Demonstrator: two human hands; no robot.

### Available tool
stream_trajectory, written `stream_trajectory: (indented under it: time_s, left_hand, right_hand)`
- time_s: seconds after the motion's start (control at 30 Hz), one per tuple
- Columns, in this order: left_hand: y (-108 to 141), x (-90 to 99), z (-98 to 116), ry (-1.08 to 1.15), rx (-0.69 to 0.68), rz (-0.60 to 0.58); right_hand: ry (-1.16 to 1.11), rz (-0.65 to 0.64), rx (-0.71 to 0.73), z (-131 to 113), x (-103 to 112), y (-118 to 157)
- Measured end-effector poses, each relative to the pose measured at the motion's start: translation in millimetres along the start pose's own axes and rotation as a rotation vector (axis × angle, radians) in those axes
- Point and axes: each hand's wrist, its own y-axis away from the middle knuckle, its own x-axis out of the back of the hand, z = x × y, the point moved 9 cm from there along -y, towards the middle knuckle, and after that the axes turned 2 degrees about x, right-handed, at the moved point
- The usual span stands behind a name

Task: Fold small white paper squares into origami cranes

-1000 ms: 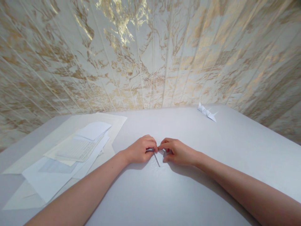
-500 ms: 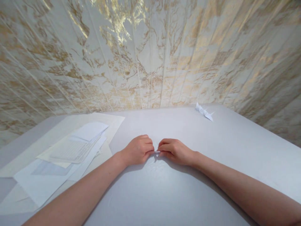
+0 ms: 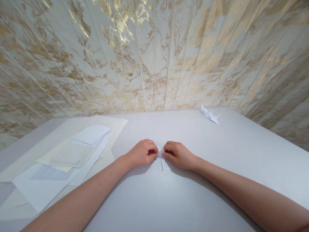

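Between my two hands, over the middle of the white table (image 3: 156, 199), is a small folded white paper piece (image 3: 161, 153). A thin pointed strip of it sticks out toward me. My left hand (image 3: 146, 153) pinches its left side with thumb and fingertips. On the opposite side my right hand (image 3: 177, 154) pinches it the same way. The fingertips cover part of the paper, so its full shape is hidden. Both wrists rest close to the tabletop.
Several small folded paper cranes (image 3: 210, 114) stand in a row at the back right. On the left lies a loose pile of paper sheets (image 3: 41, 190), with a lined, written sheet (image 3: 72, 154) among them. Behind the table rises a wall covering with gold patterns (image 3: 154, 58).
The paper between my hands has turned or opened, and its thin pointed strip now shows toward me. My fingertips have shifted slightly on it. The cranes and sheets stay put.
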Motion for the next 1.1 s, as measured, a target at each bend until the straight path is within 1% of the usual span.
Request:
stream_trajectory:
  time_s: [0.1,0.2,0.3,0.57,0.73,0.97,1.1]
  left_hand:
    - [-2.2,-2.5,-4.9,0.032,0.127,-0.034]
    - [-2.5,-1.9,-12.3,0.046,0.257,-0.007]
    - [-1.9,-2.7,-17.4,0.015,0.32,0.007]
    - [-0.2,-4.4,-19.0,-0.109,0.388,-0.012]
    - [1.7,-6.2,-18.5,-0.159,0.398,-0.017]
    - [4.5,-6.8,-19.0,-0.156,0.429,-0.042]
    - [5.9,-6.1,-20.3,-0.098,0.445,-0.057]
  right_hand:
    - [0.023,0.005,-0.038,2.7,-2.7,-0.4]
    - [0.053,-0.009,-0.082,4.1,-4.2,-0.5]
    - [0.084,-0.022,-0.133,5.9,-4.9,-0.6]
    - [0.136,-0.024,-0.197,8.0,-6.1,-1.5]
    - [0.156,-0.012,-0.215,7.0,-4.9,-1.5]
    - [0.148,0.0,-0.208,5.7,-4.8,-1.8]
    - [0.07,0.018,-0.214,10.9,-4.9,-0.8]
